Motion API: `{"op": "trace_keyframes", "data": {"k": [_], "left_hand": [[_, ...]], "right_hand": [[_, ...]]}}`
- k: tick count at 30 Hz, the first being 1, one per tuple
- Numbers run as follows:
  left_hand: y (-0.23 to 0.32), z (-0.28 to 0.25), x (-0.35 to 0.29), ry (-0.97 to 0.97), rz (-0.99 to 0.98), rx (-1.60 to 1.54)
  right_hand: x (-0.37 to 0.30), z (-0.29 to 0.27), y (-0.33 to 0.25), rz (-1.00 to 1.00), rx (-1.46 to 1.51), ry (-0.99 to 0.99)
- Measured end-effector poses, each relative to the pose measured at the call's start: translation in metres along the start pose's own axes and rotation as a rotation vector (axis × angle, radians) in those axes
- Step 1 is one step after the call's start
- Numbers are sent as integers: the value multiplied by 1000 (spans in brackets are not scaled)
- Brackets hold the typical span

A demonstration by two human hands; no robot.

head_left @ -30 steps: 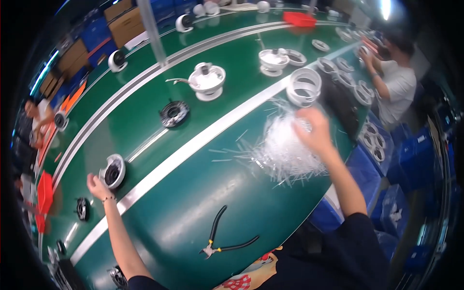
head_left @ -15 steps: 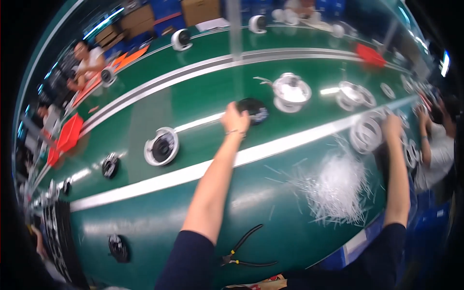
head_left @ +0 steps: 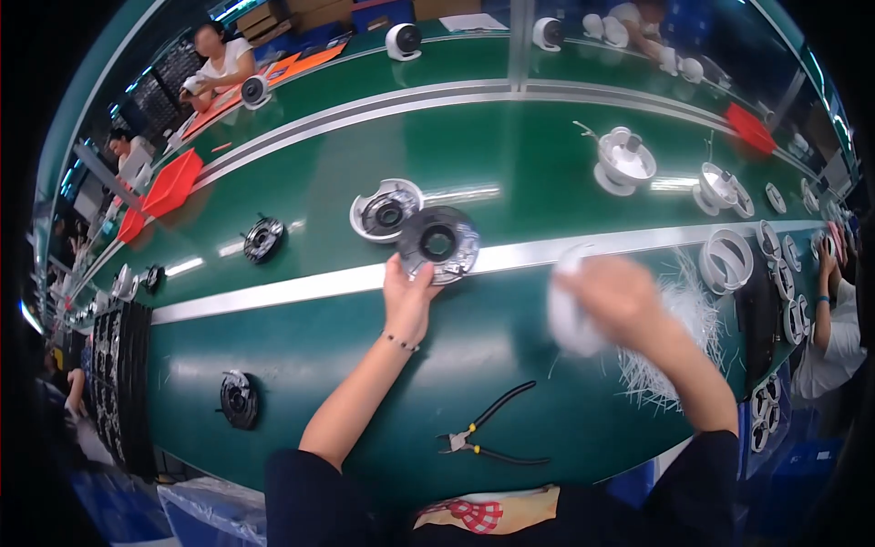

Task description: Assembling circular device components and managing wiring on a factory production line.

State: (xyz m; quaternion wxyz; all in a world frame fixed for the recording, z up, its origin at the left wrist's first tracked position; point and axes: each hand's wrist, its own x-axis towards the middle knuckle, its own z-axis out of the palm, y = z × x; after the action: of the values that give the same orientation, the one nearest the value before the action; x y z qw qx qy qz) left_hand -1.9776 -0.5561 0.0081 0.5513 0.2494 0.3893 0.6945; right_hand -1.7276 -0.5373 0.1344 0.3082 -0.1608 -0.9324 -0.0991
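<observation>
My left hand grips the lower rim of a round black part with a hole in its middle, raised above the near edge of the conveyor. To the right, my right hand, smeared by motion, is closed on a white ring, also blurred. Just behind the black part, a white round housing with a dark core lies on the belt. A pair of cutting pliers with black and yellow handles rests open on the bench in front of me.
Behind my right hand lies a pile of clear thin strips; white rings sit beyond it. Black round parts lie on the belt and bench. White housings stand at the far right. Black trays stack at left.
My left hand has lifted the black part off the belt and drawn it nearer. The right hand has come leftward from the ring stack with a white ring. The view has shifted.
</observation>
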Motion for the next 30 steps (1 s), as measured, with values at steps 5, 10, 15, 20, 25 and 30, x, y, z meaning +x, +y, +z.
{"op": "trace_keyframes", "data": {"k": [5,10,15,20,25,30], "left_hand": [[50,-31,-40,1,284,93],[57,-47,-52,42,419,203],[60,-35,-59,1,350,104],[56,-31,-59,-54,361,82],[52,-35,-62,-50,351,73],[37,-36,-68,6,308,101]], "right_hand": [[-1,76,-64,-106,337,-292],[2,77,-86,14,389,-896],[22,45,-79,308,536,-857],[11,71,-67,404,204,-802],[14,81,-62,447,357,-559],[27,92,-84,858,1201,225]]}}
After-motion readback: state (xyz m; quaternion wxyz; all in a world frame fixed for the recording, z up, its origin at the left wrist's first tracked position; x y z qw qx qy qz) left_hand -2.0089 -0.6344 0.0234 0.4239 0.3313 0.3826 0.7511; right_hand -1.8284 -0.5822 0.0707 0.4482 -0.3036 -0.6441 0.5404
